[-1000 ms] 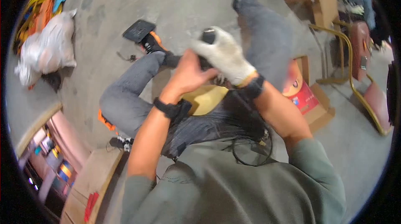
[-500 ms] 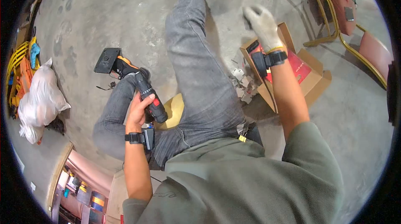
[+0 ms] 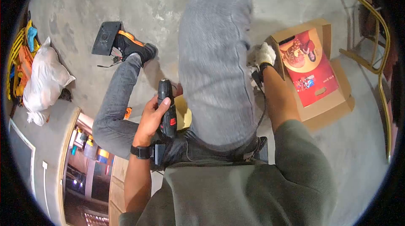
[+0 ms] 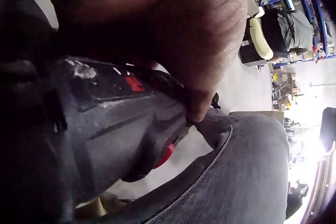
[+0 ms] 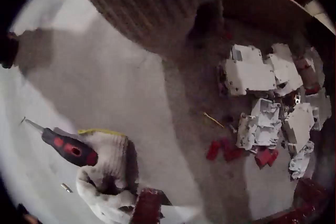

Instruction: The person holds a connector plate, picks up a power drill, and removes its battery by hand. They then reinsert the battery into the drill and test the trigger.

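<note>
In the head view my bare left hand (image 3: 148,120) grips a black cordless drill (image 3: 168,120) with red markings, held over my lap with the chuck pointing forward. The thumb lies along the drill's body, which fills much of the left wrist view. My right hand (image 3: 265,55), in a white knit glove, is low beside the cardboard box (image 3: 325,115). The right wrist view has that glove at the top, close to broken white plastic parts (image 5: 252,77) on the floor; its fingertips are hidden, and I cannot tell whether it holds anything.
A loose white glove (image 5: 113,153) lies on the floor with a black-and-red screwdriver (image 5: 71,149) on it. Red printed packaging (image 3: 314,87) fills the box. Further out are a metal chair frame (image 3: 382,19), a white bag (image 3: 46,78) and a black plate (image 3: 105,38) by my shoe.
Both hands were together over my lap, then separated. The left hand stays near the lap with the drill; the gloved right hand has swung right and down beside the box.
</note>
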`<state>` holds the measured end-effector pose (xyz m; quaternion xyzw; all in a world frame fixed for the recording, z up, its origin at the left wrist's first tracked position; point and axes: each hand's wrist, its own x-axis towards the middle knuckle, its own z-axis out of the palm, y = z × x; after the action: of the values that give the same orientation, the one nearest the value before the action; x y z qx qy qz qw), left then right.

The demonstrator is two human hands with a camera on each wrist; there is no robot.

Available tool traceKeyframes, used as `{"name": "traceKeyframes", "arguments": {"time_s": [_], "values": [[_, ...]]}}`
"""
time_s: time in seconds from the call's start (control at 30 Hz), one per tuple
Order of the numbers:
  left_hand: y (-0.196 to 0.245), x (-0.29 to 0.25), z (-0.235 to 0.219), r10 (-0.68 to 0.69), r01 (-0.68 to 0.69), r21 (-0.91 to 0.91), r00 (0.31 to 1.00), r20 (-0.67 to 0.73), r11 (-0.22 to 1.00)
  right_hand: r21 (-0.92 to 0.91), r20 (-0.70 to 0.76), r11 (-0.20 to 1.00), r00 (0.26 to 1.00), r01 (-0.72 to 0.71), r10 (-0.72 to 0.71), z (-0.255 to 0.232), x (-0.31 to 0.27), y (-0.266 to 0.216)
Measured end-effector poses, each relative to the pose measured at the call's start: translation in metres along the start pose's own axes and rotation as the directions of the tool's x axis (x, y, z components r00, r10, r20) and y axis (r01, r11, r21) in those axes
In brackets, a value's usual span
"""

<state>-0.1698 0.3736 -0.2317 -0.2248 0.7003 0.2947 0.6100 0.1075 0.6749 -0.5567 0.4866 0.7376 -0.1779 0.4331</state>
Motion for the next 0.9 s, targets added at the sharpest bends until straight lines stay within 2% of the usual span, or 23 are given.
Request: {"name": "traceKeyframes", "arguments": {"time_s": [0.03,0.1,0.17,0.2,0.37,0.43,0.5,0.53,0.57,0.63,0.67,0.7,0.77,0.83,0.9], "values": [[0.001,-0.003,0.001,-0.016,0.016,-0.004,1.000,-0.018,1.000,-0.004,-0.023,0.999,0.999,-0.036,0.035,0.004,-0.003,-0.001],[-0.003,-0.004,-0.003,-0.023,0.022,-0.051,1.000,-0.003,0.998,-0.031,0.023,0.999,0.999,-0.037,0.038,0.013,0.005,0.003],[0.005,-0.011,-0.004,0.004,-0.004,0.015,1.000,-0.016,1.000,-0.004,0.098,0.996,0.991,-0.093,0.093,0.015,0.018,0.003],[0.011,-0.015,0.000,-0.002,0.002,-0.001,0.999,-0.049,1.000,-0.004,0.202,0.988,0.968,-0.153,0.151,0.015,0.029,0.003],[0.018,-0.018,0.000,-0.017,0.016,-0.064,1.000,-0.011,0.998,-0.085,0.161,0.995,0.985,-0.054,0.067,0.040,0.030,0.019],[0.013,-0.014,-0.002,0.030,-0.030,-0.093,1.000,0.003,0.995,-0.075,0.126,0.997,0.991,-0.025,0.035,0.033,0.033,0.011],[0.017,-0.013,-0.004,0.006,-0.005,-0.087,1.000,0.007,0.996,-0.030,0.114,0.998,0.992,-0.052,0.055,0.025,0.024,0.005],[0.018,-0.015,-0.005,-0.026,0.027,-0.077,1.000,0.014,0.997,0.065,-0.020,0.997,0.998,-0.049,0.051,0.022,0.014,-0.001],[0.017,-0.018,-0.006,-0.026,0.026,-0.077,1.000,0.008,0.997,0.068,-0.018,0.997,0.999,-0.044,0.045,0.014,0.011,-0.007],[0.021,-0.020,-0.002,0.047,-0.047,-0.091,0.999,-0.002,0.995,0.232,0.033,0.966,0.994,-0.110,0.106,-0.014,0.009,-0.024],[0.026,-0.024,0.001,0.049,-0.048,-0.136,0.999,0.000,0.990,0.324,-0.079,0.945,0.994,-0.050,0.079,-0.015,0.012,-0.024],[0.021,-0.024,0.002,0.116,-0.119,-0.105,0.993,-0.035,0.987,0.477,-0.226,0.869,0.974,0.130,-0.022,-0.006,0.017,-0.017],[0.024,-0.032,0.007,0.285,-0.281,0.051,0.950,-0.127,0.958,0.389,-0.451,0.859,0.882,0.332,-0.136,-0.034,0.020,-0.021],[0.023,-0.043,0.011,0.304,-0.290,0.113,0.942,-0.143,0.950,0.438,-0.508,0.757,0.829,0.484,-0.236,-0.104,-0.003,-0.021],[0.010,-0.058,0.024,0.471,-0.478,-0.017,0.870,-0.147,0.878,0.754,-0.430,0.501,0.896,0.425,-0.114,-0.188,-0.068,-0.038]]}}
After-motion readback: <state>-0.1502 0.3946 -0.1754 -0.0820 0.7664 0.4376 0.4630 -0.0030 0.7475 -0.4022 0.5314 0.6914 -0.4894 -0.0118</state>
